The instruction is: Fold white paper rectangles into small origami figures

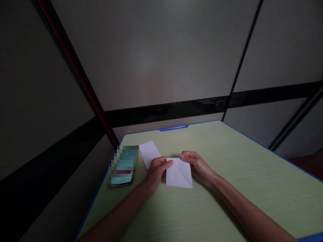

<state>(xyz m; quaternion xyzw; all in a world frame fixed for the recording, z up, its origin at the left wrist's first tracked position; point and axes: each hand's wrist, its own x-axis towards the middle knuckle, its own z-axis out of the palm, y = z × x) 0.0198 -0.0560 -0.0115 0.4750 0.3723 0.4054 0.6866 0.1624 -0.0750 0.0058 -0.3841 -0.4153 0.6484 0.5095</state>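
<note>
Between my two hands is a roughly square piece of white paper [179, 173], with faint crease lines near its lower right corner. My left hand [157, 169] pinches its upper left side, thumb on top and fingers underneath. At the upper right corner, my right hand [198, 164] grips the paper between thumb and curled fingers. A second white sheet of paper [149, 151] lies on the table behind my left hand, which covers its near end.
A phone [124, 166] with a blurred greenish screen lies at the left side of the light green table [252, 168]. The table has a blue edge and a blue handle [174, 128] at the far side. Pale panels with a dark band [166, 110] stand behind it.
</note>
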